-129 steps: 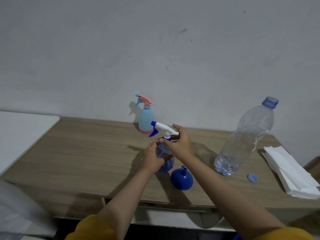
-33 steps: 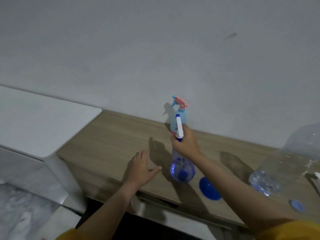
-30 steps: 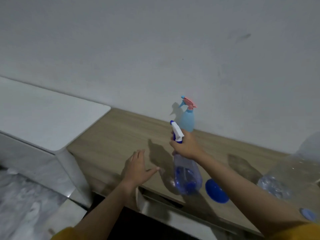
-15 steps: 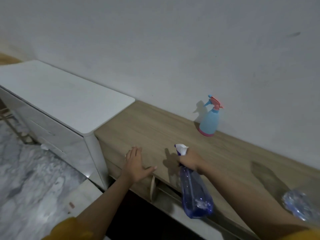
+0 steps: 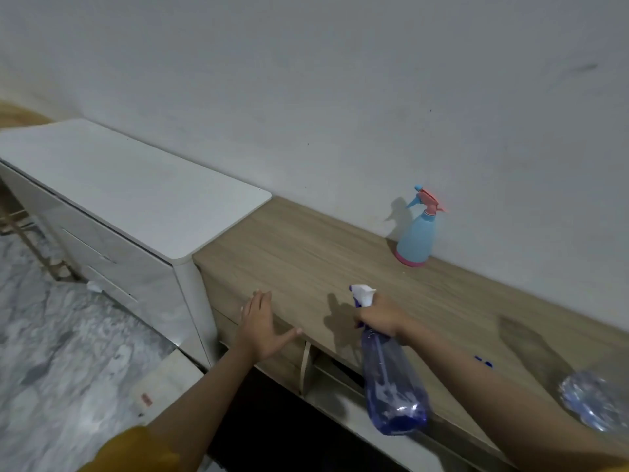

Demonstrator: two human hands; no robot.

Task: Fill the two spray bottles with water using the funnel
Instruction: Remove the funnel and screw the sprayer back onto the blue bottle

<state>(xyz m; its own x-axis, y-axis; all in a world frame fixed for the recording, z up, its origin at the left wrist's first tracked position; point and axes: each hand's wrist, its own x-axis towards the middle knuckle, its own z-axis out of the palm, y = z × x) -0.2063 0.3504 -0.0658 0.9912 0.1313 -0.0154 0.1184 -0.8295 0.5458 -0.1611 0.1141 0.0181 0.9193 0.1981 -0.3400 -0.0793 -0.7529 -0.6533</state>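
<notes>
Holding: the right hand has its grip clamped round the neck of the clear blue spray bottle, just under the white trigger head; the bottle hangs out past the front edge of the desk, tilted, base toward the camera.
Steadying hand: the left hand lies flat on the front edge of the desk, fingers straight and spread, gripping nothing.
Contents: a little water seems to sit in the blue bottle's base, with the dip tube visible inside; how full it is I cannot tell.
Second bottle: the light blue spray bottle with the pink trigger stands upright at the back of the desk against the wall, well apart from both hands.
Water source: the base of a large clear water bottle shows at the right edge, on the desk.
Funnel: only a small blue fragment peeps past the right forearm; probably the funnel, mostly hidden.
Step in hand: judging by the pose, the nozzle points away over the desk, as if to test the spray or set the bottle aside.
Doing it well: keep the neck held firm, bring the base back over the desk before letting go, and stand it upright clear of the edge.
Risk: held over the floor, a slack hold would drop it.
</notes>
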